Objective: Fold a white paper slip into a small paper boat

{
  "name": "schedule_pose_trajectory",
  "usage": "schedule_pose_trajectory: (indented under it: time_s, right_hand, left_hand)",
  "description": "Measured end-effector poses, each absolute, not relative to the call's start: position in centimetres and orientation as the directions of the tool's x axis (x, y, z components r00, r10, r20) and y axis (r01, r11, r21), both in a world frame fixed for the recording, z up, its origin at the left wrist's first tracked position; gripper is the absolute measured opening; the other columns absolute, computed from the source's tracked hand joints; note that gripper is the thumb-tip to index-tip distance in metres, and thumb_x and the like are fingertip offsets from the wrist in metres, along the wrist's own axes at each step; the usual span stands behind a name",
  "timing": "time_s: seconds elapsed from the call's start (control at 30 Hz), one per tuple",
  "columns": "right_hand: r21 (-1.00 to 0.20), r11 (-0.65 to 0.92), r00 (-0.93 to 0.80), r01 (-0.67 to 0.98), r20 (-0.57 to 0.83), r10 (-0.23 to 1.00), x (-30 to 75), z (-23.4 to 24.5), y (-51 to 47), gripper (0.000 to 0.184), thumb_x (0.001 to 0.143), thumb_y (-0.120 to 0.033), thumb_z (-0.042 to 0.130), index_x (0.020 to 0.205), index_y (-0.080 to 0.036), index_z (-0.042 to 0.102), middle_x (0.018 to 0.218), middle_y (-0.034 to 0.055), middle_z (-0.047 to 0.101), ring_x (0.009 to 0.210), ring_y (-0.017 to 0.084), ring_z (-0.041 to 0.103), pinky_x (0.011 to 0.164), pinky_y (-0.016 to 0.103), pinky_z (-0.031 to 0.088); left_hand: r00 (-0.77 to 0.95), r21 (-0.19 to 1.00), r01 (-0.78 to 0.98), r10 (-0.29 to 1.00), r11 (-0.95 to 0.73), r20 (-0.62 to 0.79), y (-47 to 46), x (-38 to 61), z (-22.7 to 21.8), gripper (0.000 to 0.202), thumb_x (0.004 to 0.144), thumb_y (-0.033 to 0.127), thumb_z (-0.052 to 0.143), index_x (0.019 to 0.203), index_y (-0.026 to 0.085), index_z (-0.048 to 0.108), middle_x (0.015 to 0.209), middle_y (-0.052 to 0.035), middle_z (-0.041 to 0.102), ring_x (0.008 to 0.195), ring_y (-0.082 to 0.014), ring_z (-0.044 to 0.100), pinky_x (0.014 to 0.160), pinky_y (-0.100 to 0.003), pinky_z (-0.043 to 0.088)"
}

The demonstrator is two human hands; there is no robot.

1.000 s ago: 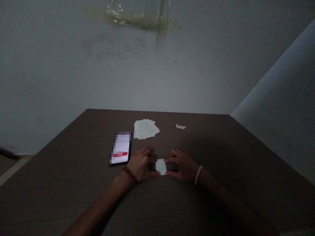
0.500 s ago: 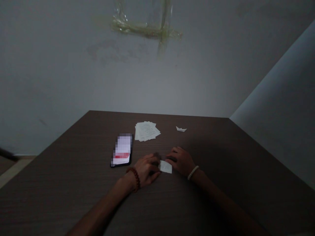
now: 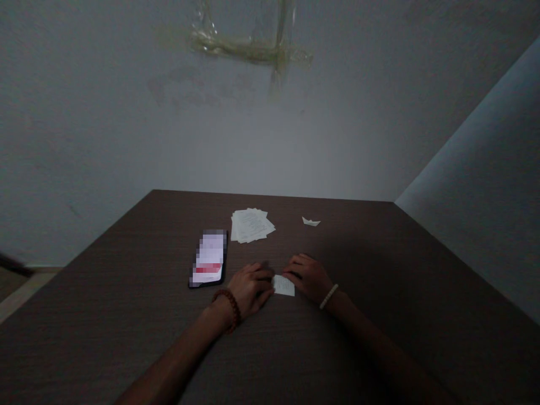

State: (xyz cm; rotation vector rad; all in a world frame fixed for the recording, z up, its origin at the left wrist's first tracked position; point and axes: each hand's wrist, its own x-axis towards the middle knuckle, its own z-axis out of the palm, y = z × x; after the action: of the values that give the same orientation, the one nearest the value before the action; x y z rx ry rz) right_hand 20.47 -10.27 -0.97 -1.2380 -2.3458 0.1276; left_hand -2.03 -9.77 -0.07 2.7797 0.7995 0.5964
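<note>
A small white paper (image 3: 284, 286) with printed lines lies on the dark wooden table between my hands. At its left edge, my left hand (image 3: 248, 287) has its thumb and fingers closed on the sheet. My right hand (image 3: 310, 277) is at the paper's upper right corner, with curled fingers pressing there; some fingertips are hidden. Brown beads circle my left wrist and pale beads my right. Beyond my right hand sits a small folded paper boat (image 3: 311, 222).
A loose stack of printed papers (image 3: 252, 226) rests farther back, left of centre. Left of my left hand lies a phone (image 3: 208, 259) with its screen lit and blurred. Behind the table (image 3: 278, 360) rises a grey wall (image 3: 261, 140) with tape-edged plastic on it.
My left thumb has shifted slightly up along the paper's left edge. My right hand has barely moved, and the paper stays in place.
</note>
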Motion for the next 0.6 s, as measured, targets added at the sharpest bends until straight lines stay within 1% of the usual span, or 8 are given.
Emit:
schedule_pose_trajectory:
  time_s: [0.13,0.27,0.43,0.6]
  right_hand:
    - [-0.22,0.633,-0.558,0.742,0.321,0.765,20.4,-0.5,-10.7,0.015,0.09,-0.019,0.053,0.092,-0.02,0.068,0.087,0.0035,0.061,0.083,0.015,0.052,0.072,0.025,0.039]
    - [-0.178,0.642,-0.592,0.745,0.266,0.761,20.3,0.1,-11.1,0.025,0.088,-0.012,0.053,0.103,-0.025,0.066,0.091,0.0025,0.059,0.084,0.015,0.051,0.069,0.024,0.037]
    - [-0.125,0.637,-0.605,0.76,0.221,0.765,20.1,0.5,-11.2,0.03,0.087,-0.012,0.052,0.111,-0.027,0.064,0.093,0.003,0.057,0.084,0.016,0.048,0.067,0.025,0.036]
    - [-0.098,0.626,-0.598,0.774,0.212,0.773,19.9,0.7,-11.7,0.033,0.087,-0.011,0.051,0.112,-0.029,0.062,0.092,0.0032,0.055,0.083,0.016,0.046,0.066,0.025,0.036]
  left_hand:
    - [0.774,0.273,0.471,0.541,-0.839,0.329,-9.7,-2.1,-0.2,0.02,0.087,0.023,0.052,0.078,0.019,0.069,0.104,-0.0034,0.066,0.092,-0.022,0.053,0.08,-0.038,0.046]
    - [0.774,0.271,0.47,0.54,-0.84,0.329,-9.7,-2.0,-0.1,0.018,0.086,0.022,0.053,0.078,0.019,0.069,0.107,-0.0031,0.066,0.093,-0.0219,0.053,0.08,-0.037,0.046]
    - [0.785,0.262,0.482,0.545,-0.836,0.295,-9.8,-1.9,0.4,0.02,0.087,0.022,0.051,0.076,0.018,0.068,0.11,-0.0027,0.066,0.091,-0.0211,0.053,0.08,-0.035,0.046]
    - [0.804,0.209,0.489,0.53,-0.847,0.268,-10.1,-1.8,1.0,0.021,0.088,0.022,0.048,0.077,0.018,0.066,0.1,-0.0046,0.068,0.09,-0.0217,0.054,0.079,-0.037,0.044]
